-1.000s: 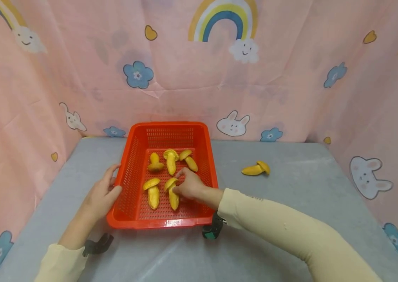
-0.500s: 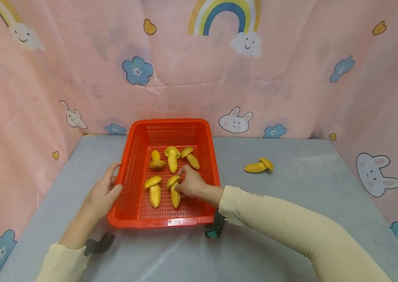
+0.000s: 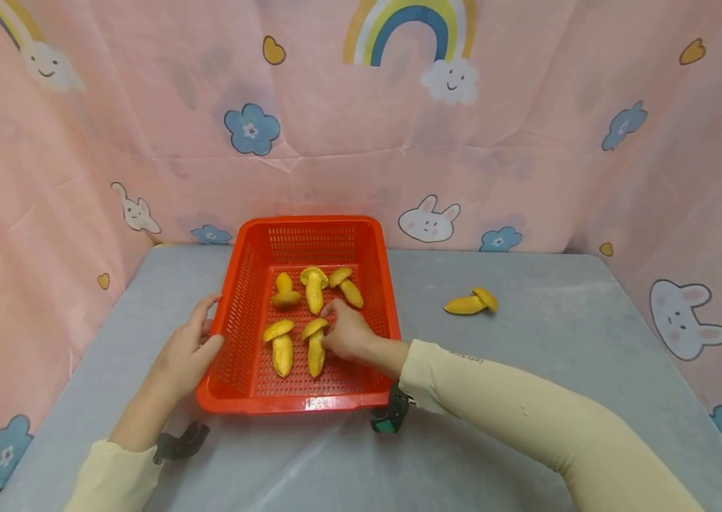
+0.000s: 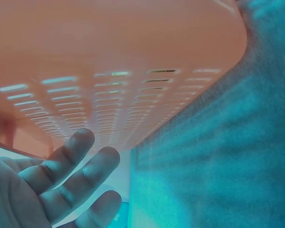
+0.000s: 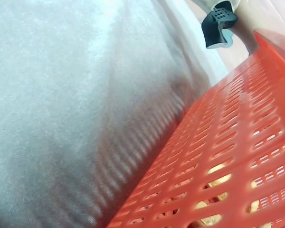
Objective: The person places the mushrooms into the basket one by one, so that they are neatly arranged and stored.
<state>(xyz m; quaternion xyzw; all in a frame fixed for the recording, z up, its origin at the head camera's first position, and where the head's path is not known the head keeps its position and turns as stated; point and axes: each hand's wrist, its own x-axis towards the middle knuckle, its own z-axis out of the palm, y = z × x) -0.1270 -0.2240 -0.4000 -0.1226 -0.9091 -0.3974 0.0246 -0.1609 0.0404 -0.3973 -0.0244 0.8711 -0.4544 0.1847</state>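
A red plastic basket (image 3: 284,406) stands on the grey table, with several yellow mushrooms lying apart on its floor. My right hand (image 3: 351,336) reaches over the basket's right side. Its thumb and index finger are beside the front-middle mushroom (image 3: 315,352), whose stem shows whole; any contact is too small to tell. Left of that one lies another mushroom (image 3: 281,348). My left hand (image 3: 183,355) rests at the basket's left rim. In the left wrist view its loosely extended fingers (image 4: 85,183) are near the slotted outer wall. The right wrist view does not show the right hand's fingers.
One more mushroom (image 3: 471,302) lies on the table (image 3: 527,341) right of the basket. Behind and at both sides hangs a pink curtain (image 3: 335,178) with rainbows and rabbits. Dark wrist straps (image 3: 389,410) are on both wrists.
My right thumb has drawn off the front-middle mushroom's stem to its right side, and the stem has swung slightly left. The left hand stays at the rim. The head view has shifted slightly.
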